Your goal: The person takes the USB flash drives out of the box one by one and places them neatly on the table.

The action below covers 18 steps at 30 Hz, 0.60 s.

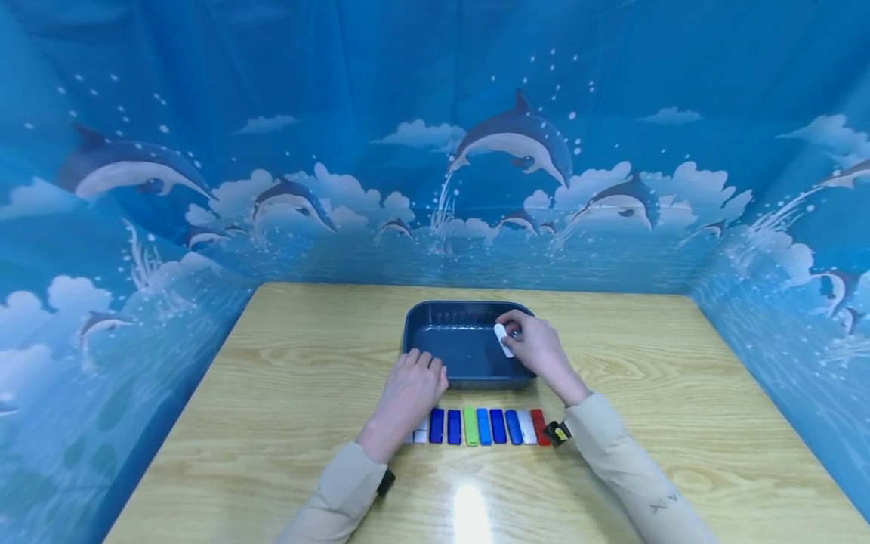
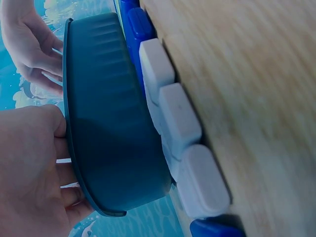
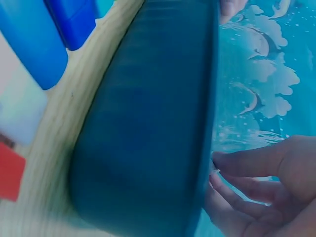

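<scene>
A dark blue-grey rectangular tray (image 1: 469,382) stands on the wooden table. Over its right side my right hand (image 1: 538,349) pinches a small white oblong piece (image 1: 504,341) between thumb and fingers. The tray wall hides most of that piece in the right wrist view. My left hand (image 1: 411,381) is at the tray's near left corner. In the left wrist view its fingers (image 2: 66,173) pass behind the rim, so their tips and anything in them are hidden. Nearer me lies a row of oblong pieces, among them a green piece (image 1: 471,427) and a red piece (image 1: 540,428).
Several blue pieces (image 1: 454,427) stand side by side in the row. White pieces (image 2: 180,116) at its left end are partly covered by my left forearm in the head view. A dolphin-printed curtain (image 1: 353,151) surrounds the table (image 1: 306,340) at the back and sides.
</scene>
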### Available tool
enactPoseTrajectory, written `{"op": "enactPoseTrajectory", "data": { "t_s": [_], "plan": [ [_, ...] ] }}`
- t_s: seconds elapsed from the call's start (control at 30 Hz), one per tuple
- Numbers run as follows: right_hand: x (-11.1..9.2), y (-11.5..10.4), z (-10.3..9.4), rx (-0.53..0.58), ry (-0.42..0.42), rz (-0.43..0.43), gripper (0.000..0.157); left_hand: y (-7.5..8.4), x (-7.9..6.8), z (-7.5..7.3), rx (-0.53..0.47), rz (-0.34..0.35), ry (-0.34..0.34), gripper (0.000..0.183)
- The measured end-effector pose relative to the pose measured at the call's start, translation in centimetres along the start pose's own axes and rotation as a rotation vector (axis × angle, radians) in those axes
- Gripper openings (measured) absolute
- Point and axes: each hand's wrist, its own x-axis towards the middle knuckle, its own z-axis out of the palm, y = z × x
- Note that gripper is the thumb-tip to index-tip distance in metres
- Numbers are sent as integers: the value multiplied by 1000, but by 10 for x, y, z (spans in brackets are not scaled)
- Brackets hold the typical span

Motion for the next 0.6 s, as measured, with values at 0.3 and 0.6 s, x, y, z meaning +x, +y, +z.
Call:
{"op": "enactPoseTrajectory", "data": {
  "t_s": [0.3, 0.6],
  "plan": [
    [-25, 16, -22, 124, 30, -14, 33, 1, 0, 2, -1, 5, -8, 22],
    [-60, 39, -31, 240, 40, -30, 37, 0, 0, 3, -11, -8, -8, 23]
  ]
}}
